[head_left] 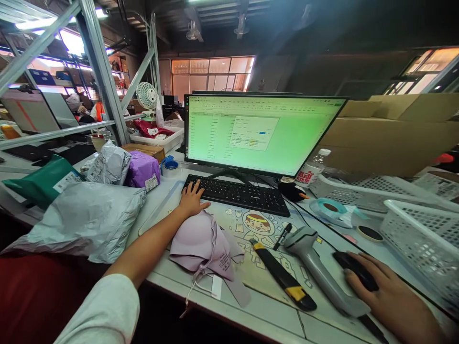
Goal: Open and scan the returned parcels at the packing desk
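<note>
My left hand point(192, 199) rests with fingers spread on the left end of a black keyboard point(244, 193). Under that wrist lies a pale lilac bra point(195, 239) with a white tag point(216, 286) on a string. On the right, my right hand point(389, 291) is wrapped over a black computer mouse point(355, 271). Between the hands, a grey barcode scanner point(319, 272), a black and yellow box cutter point(283, 274) and a black marker point(282, 236) lie on a cartoon-printed desk mat point(236, 215). A monitor point(211, 138) behind the keyboard shows a green-tinted spreadsheet with a dialog box.
Several wrapped parcels, including a large grey mailer bag point(93, 215) and a purple one point(142, 169), crowd the left side. White plastic baskets point(423, 234), a tape roll point(332, 208) and a bottle point(315, 167) stand at right. Metal shelving point(102, 71) rises at left.
</note>
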{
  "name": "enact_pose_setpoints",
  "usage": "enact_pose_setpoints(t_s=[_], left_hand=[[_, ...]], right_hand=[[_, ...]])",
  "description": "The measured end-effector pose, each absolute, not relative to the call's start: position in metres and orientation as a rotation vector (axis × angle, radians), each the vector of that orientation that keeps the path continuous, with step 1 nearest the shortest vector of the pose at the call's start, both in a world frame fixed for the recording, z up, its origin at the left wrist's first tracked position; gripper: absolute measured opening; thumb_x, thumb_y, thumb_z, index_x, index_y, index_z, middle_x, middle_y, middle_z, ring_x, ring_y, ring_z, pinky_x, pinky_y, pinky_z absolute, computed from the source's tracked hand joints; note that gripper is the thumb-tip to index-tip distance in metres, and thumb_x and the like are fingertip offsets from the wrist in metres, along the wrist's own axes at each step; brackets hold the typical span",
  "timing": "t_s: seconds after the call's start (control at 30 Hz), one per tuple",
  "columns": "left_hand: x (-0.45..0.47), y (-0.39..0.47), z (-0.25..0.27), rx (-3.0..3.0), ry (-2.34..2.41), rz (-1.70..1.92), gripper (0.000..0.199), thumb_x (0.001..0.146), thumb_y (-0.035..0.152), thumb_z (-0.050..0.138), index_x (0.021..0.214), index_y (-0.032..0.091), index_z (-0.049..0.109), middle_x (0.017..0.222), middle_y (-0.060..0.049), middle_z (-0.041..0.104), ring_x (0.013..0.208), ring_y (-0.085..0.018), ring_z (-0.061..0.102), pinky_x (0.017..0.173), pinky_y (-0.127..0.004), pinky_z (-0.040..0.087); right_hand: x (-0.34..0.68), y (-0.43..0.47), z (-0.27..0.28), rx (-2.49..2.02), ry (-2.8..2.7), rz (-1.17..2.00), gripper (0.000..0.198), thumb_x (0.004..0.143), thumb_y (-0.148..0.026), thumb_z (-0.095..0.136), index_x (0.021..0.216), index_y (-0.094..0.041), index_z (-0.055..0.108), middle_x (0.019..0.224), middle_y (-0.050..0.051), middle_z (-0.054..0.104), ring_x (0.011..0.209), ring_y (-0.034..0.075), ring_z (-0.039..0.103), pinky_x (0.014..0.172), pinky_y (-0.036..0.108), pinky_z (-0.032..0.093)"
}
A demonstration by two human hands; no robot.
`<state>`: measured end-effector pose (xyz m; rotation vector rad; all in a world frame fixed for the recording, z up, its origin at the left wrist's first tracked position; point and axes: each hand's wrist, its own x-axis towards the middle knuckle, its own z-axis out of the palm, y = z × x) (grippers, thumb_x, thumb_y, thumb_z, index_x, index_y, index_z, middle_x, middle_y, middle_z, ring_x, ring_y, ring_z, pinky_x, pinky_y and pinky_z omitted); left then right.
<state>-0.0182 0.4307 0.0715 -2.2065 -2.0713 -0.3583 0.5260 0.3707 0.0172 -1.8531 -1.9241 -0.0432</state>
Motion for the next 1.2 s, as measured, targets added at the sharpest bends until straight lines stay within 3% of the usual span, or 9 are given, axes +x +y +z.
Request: enact_pose_setpoints(t_s=[0.3,1.2], left_hand=[[-0.019,0.431,0.064,-2.175,-2.036,-0.399,0.071,0.098,0.061,0.051,0.156,0.020,0.048,0.173,-0.008,0.025,0.157,-0.040,0.024,0.128,-0.056,0.024],[-0.023,0.435,0.058,-2.151,-1.989,-0.361,0.070,0.099,0.061,0.046,0.155,0.020,0.048,0.171,-0.011,0.029,0.154,-0.041,0.031,0.126,-0.058,0.027]], right_hand=[[0.530,0.377,0.006,-1.763,-1.947,-0.104,0.065,0.092,-0.063,0.036,0.132,-0.022,0.066,0.140,0.014,0.062,0.121,0.036,0.066,0.101,0.052,0.056],[0.536,0.385,-0.013,-1.735,-1.922,-0.218,0.065,0.101,-0.059,0.031,0.132,-0.015,0.068,0.139,0.018,0.060,0.127,0.035,0.060,0.111,0.054,0.050]])
